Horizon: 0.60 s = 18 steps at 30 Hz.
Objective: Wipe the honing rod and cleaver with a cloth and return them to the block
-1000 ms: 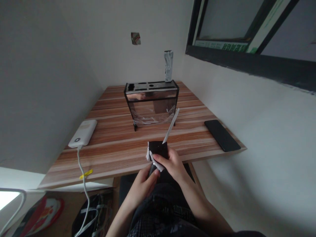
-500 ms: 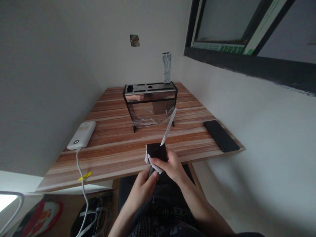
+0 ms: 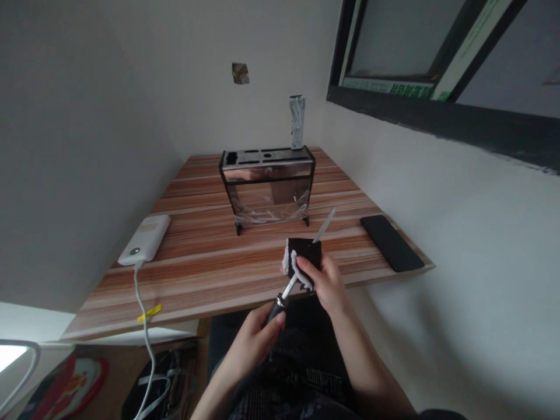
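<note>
My left hand (image 3: 260, 335) is closed around the black handle of a slim, pale metal tool (image 3: 289, 286), which looks like a sharpening steel. A silver collar sits where its handle meets the shaft. My right hand (image 3: 329, 283) wraps a folded black and white cloth (image 3: 308, 252) around the shaft, thumb pressed on top. The covered part of the shaft is hidden, while its tip sticks out beyond the cloth, pointing up and to the right. Both hands are near the table's front edge.
Behind the hands stands a knife block (image 3: 266, 181) with clear front and slotted top, a grey wrapped item (image 3: 297, 122) upright on it. A white power bank (image 3: 144, 240) with a cable lies left on the wooden table (image 3: 192, 280); a black phone (image 3: 391, 243) lies right.
The cloth and my right hand have moved right and up along the shaft, away from my left hand. The collar and lower shaft now show, and less of the tip sticks out.
</note>
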Available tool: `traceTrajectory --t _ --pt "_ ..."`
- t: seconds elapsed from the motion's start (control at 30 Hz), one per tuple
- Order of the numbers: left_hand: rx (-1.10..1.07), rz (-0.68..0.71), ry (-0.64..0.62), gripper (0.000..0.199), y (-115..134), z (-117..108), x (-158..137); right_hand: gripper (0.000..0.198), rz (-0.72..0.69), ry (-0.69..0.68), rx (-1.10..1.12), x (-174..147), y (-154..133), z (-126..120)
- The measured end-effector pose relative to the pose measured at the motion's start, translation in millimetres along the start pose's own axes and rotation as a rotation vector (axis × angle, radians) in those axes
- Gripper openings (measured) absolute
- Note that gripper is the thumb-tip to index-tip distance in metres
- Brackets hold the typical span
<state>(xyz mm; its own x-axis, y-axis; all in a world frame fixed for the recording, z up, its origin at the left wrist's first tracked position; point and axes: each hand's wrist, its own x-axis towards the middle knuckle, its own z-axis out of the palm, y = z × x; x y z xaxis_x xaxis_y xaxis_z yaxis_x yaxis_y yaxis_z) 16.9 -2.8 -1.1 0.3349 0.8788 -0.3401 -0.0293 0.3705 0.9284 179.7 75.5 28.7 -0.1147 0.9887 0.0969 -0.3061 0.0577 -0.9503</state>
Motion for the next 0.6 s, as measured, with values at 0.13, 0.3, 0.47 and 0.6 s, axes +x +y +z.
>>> traceTrajectory --t 0.13,0.3,0.47,0.6 --pt "0.107 -0.022 -0.046 0.046 -5.4 -4.3 -3.3 0.023 -0.034 0.063 0.124 7.6 -5.2 -14.4" --pt "0.208 0.003 -0.088 0.046 -4.6 -8.8 -8.3 0.029 -0.072 0.247 0.193 14.8 -18.0 -28.3" --pt "0.248 -0.001 -0.119 0.049 0.9 -8.3 -13.1 0.036 -0.130 0.402 0.240 20.2 -22.8 -35.7" --pt "0.244 -0.022 -0.101 0.050 1.1 -7.9 -13.9 0.040 -0.111 0.407 0.281 22.2 -21.2 -34.3"
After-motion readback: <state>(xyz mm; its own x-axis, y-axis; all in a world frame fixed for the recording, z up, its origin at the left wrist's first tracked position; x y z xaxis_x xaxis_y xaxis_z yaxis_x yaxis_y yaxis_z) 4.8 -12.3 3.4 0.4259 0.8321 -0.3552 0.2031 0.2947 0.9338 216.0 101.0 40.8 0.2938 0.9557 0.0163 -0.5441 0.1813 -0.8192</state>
